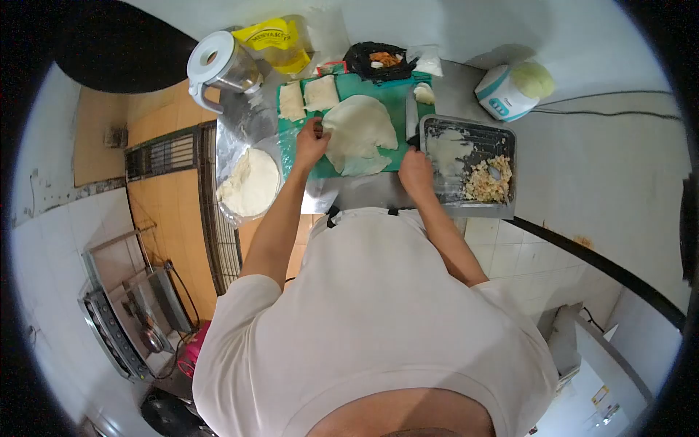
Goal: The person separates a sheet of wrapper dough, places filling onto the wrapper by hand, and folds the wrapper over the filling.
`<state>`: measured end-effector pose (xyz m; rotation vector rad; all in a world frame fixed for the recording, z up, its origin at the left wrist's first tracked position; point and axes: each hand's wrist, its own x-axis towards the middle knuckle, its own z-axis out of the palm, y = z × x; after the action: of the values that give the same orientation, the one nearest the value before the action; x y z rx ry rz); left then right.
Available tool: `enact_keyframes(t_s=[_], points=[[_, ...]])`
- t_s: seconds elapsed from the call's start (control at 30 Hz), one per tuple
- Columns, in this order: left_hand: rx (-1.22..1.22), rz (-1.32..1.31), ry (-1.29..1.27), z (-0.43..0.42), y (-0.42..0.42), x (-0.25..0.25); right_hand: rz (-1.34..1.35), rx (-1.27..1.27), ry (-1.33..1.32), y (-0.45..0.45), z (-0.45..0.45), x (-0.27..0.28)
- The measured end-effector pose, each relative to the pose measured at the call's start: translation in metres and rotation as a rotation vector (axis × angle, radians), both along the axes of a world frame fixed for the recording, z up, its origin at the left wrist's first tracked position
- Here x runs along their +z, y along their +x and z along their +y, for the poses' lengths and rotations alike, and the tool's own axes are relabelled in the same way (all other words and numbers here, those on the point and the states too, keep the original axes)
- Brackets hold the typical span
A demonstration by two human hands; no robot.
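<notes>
Dough in a thick, pale round (251,183) lies at the left of the silvery metal counter (320,200). My left hand (313,142) curls at the left edge of a thin, cream-coloured dough sheet (360,131) (I cannot tell whether the fingers pinch it). Just above that hand, two flat, pale, folded rectangles (321,94) sit on the green board (397,98); the sheet lies spread beside them, ragged at its lower right. My right hand (416,171) is closed around the dark handle of a broad, grey-bladed knife (411,116). Farther right, a rectangular metal tray (470,124) holds chopped, pale-brown filling (486,182). I judge the step in hand to be handling the sheet; a next move calls for keeping its edge flat and the blade clear of my fingers.
</notes>
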<state>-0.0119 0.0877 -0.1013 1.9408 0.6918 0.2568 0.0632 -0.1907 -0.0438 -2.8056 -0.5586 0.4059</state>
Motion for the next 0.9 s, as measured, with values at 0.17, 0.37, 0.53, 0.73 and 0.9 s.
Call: enact_keyframes(t_s=[0.17, 0.37, 0.53, 0.73, 0.9], points=[[-0.016, 0.061, -0.007, 0.000, -0.001, 0.006, 0.014, 0.005, 0.027, 0.000, -0.004, 0.010], [-0.009, 0.056, 0.020, 0.004, -0.001, 0.001, 0.028, 0.002, 0.086, 0.002, 0.002, 0.004], [-0.029, 0.146, 0.248, -0.002, 0.001, 0.020, -0.100, 0.149, 0.254, 0.015, 0.017, -0.006], [0.006, 0.174, 0.232, -0.003, -0.005, 0.027, -0.156, 0.169, 0.253, 0.051, 0.051, -0.022], [0.054, 0.155, 0.152, -0.011, 0.001, 0.028, -0.074, 0.131, 0.216, 0.070, 0.077, -0.025]])
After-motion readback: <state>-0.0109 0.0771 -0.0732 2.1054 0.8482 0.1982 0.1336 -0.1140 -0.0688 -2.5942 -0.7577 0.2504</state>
